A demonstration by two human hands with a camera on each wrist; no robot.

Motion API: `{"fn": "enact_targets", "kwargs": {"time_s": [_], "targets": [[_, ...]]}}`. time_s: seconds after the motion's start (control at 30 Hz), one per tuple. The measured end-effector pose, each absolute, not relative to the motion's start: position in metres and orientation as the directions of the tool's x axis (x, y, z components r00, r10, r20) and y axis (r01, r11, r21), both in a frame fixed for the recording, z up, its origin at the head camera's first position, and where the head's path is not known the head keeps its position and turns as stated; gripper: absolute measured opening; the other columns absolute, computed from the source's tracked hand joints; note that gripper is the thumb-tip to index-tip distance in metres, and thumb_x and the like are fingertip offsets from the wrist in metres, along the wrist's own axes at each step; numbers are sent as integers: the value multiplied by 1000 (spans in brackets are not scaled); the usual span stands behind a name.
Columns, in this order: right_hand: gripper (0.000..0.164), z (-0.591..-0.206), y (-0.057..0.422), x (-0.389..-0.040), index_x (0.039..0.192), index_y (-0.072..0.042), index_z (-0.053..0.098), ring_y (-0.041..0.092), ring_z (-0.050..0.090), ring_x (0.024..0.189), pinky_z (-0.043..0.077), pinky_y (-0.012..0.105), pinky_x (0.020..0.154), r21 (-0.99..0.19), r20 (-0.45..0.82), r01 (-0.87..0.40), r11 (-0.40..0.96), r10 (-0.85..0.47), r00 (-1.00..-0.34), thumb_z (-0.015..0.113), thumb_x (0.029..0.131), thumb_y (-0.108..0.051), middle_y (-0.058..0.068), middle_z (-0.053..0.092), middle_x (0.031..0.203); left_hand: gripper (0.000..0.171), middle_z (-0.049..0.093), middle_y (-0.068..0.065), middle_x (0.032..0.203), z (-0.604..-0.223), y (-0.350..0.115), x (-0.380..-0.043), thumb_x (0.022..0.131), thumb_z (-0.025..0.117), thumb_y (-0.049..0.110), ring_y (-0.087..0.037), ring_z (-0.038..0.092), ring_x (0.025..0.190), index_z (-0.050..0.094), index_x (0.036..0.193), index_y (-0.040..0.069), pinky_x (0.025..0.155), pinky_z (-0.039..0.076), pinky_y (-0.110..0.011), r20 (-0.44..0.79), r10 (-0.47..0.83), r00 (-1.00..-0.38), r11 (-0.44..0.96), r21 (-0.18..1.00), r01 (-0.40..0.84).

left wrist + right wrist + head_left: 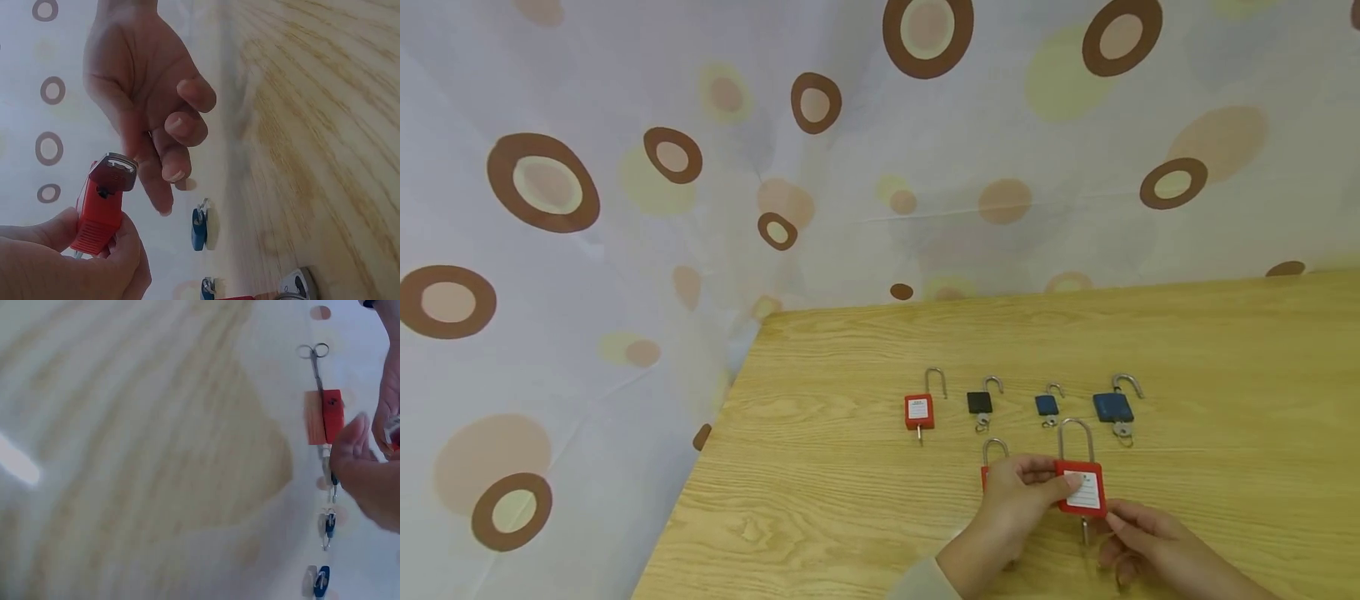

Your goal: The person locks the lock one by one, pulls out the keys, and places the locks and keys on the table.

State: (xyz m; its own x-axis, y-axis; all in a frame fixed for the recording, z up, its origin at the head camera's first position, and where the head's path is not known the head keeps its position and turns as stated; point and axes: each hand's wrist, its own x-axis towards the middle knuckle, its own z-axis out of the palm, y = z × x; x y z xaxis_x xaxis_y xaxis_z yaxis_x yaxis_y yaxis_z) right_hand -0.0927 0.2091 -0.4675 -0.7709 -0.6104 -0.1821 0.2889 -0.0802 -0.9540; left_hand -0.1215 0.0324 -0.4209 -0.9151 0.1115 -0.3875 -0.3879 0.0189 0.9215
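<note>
My left hand (1011, 504) grips a red padlock (1092, 471) with a white label, thumb across its front. The shackle points up and both its legs reach the body. From the underside a metal key (115, 172) sticks out. My right hand (1153, 542) is at the lock's lower right corner, close to the key; in the left wrist view its fingers (178, 128) are loosely bent and grasp nothing. Whether its thumb touches the key I cannot tell. Behind my left hand a second red padlock (985, 477) lies partly hidden; its body and key show in the right wrist view (334, 415).
Farther back on the wooden table (820, 467) lie a red padlock (918, 412), a black padlock (979, 402), a small blue padlock (1047, 405) and a larger blue one (1112, 407), shackles open and keys inserted. A patterned cloth (865, 250) hangs behind.
</note>
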Motion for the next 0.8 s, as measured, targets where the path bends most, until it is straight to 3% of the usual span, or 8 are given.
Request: {"fn": "enact_targets", "kwargs": {"time_s": [0.1,0.2,0.43,0.67,0.8], "targets": [[40,-477,207,-90,129,-18,49,13,57,95,49,23,81,-836,-42,454,-307,-790,-611,18,104,-12,3,60,111,18,63,-2,85,-420,35,-122,78,73,5,-11,57,79,66,95,4,73,53,-27,-399,102,-911,29,917,-398],[41,-480,203,-86,129,-21,47,15,55,99,48,24,85,-776,-2,517,-361,-818,-575,15,104,-12,4,58,119,18,64,-1,84,-420,37,-122,77,74,6,-10,57,78,66,93,5,72,52,-26,-403,91,-911,34,915,-402],[30,-483,201,-81,120,-17,49,14,55,93,47,25,82,-775,-133,529,-345,-730,-671,23,104,-19,1,61,106,18,64,-1,83,-420,39,-122,77,74,4,-10,58,77,66,93,5,72,53,-26,-396,83,-914,31,918,-395],[17,-482,195,-75,100,-17,52,7,55,77,48,22,73,-859,-298,470,-206,-546,-783,35,102,-22,-7,61,84,18,65,-2,84,-419,40,-120,77,73,3,-10,60,77,66,94,3,72,55,-27,-378,103,-920,9,925,-379],[15,-477,193,-72,90,-16,50,6,52,72,47,20,68,-873,-360,468,-135,-467,-807,41,100,-22,-7,58,78,18,64,-2,83,-419,40,-120,77,73,3,-10,59,76,66,94,3,71,55,-26,-388,92,-917,17,922,-388]]}}
